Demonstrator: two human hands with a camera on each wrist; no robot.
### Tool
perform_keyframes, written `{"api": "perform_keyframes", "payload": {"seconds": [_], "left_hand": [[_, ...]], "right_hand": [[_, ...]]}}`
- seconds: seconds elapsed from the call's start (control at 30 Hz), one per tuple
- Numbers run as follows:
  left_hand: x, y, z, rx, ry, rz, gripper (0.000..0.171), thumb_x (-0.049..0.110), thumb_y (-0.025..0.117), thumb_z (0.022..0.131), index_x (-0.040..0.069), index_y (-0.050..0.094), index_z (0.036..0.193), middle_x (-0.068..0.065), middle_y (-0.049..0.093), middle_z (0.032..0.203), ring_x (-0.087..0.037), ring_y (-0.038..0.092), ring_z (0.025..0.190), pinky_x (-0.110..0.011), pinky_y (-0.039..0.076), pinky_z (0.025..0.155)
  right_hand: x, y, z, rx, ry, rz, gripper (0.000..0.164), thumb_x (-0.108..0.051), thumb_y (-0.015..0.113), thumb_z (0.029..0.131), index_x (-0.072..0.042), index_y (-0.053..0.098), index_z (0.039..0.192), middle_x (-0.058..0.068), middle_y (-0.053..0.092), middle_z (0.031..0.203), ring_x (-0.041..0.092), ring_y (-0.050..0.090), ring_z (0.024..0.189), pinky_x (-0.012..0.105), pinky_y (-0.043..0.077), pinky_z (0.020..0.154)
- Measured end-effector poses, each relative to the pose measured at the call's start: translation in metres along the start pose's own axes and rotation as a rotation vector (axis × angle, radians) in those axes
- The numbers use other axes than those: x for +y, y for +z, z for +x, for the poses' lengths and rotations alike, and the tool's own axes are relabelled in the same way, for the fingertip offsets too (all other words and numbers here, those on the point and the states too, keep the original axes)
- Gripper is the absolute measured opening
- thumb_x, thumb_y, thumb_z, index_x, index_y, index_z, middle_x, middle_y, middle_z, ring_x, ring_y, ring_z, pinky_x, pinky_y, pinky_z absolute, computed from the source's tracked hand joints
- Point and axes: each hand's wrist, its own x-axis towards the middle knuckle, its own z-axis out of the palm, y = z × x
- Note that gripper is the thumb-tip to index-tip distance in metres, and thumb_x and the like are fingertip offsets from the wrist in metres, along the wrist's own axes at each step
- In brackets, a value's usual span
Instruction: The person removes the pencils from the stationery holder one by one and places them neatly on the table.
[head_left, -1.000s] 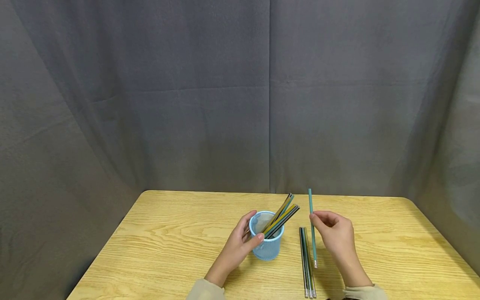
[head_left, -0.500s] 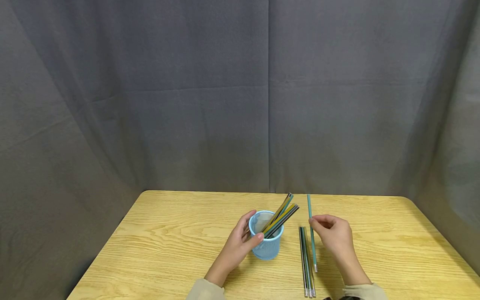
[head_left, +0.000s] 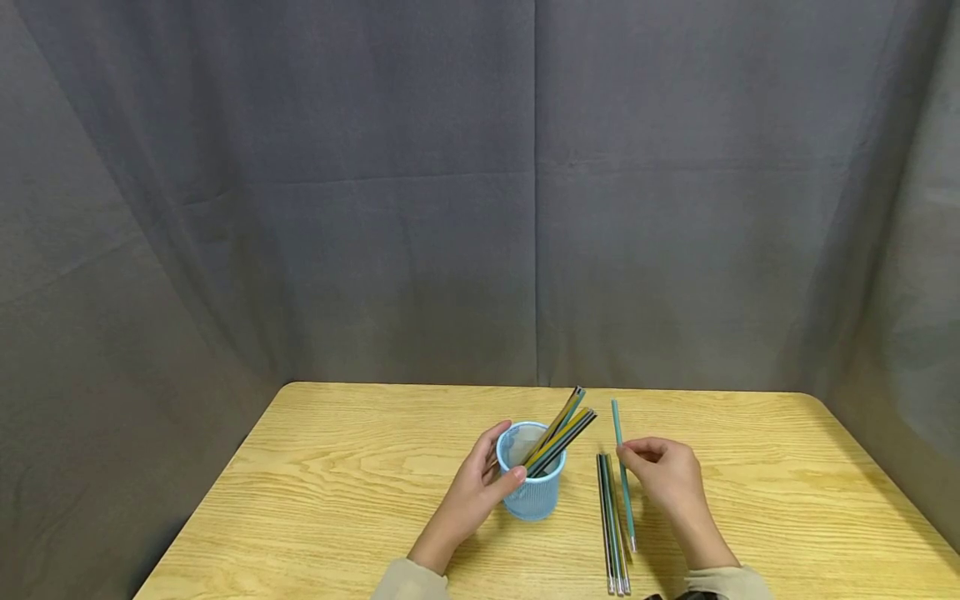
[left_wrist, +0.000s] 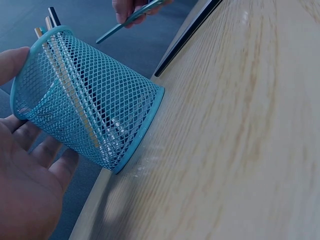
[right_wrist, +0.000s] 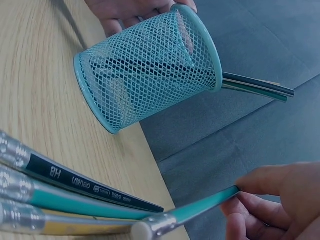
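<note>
My left hand [head_left: 472, 490] holds a light-blue mesh pencil cup [head_left: 534, 502] by its rim, thumb on the near side and fingers round the far left. Several black, green and yellow pencils [head_left: 558, 446] lean right out of the cup. My right hand [head_left: 670, 477] pinches a green pencil [right_wrist: 202, 205] between thumb and fingers. The pencil's eraser end points toward me, tilted down beside a row of pencils [head_left: 609, 529]. In the right wrist view this row shows a black pencil [right_wrist: 85, 182] marked HB, a green one [right_wrist: 90, 206] and a yellow one [right_wrist: 80, 226], erasers aligned.
The wood-grain table [head_left: 360, 483] carries the cup and the row of pencils. Grey curtains [head_left: 420, 208] hang behind its back edge and along both sides.
My right hand has moved down and slightly left in the head view with the green pencil, whose eraser end now overlaps the row's right side more closely. My left hand and the cup stay put.
</note>
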Motion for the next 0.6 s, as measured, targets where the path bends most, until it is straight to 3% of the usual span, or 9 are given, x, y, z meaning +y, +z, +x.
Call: {"api": "perform_keyframes", "payload": {"seconds": [0.2,0.6], "left_hand": [[0.0014,0.0003,-0.0002,0.010,-0.012,0.014,0.063,0.023,0.062,0.099,0.017,0.030,0.154,-0.011,0.041,0.151,-0.026,0.036,0.140,-0.045,0.029,0.115],[0.0003,0.0003,0.0003,0.007,-0.014,0.002,0.064,0.021,0.062,0.099,0.015,0.029,0.154,-0.011,0.041,0.151,-0.026,0.036,0.141,-0.044,0.028,0.115]], "right_hand": [[0.0031,-0.0002,0.0020,-0.024,0.013,-0.003,0.025,-0.021,0.071,0.092,0.002,0.074,0.101,0.007,0.070,0.095,0.018,0.060,0.085,0.030,0.049,0.069],[0.0097,0.0002,0.0027,-0.047,0.029,-0.027,0.023,-0.020,0.070,0.091,0.002,0.074,0.099,0.007,0.070,0.094,0.020,0.060,0.084,0.031,0.049,0.066]]}}
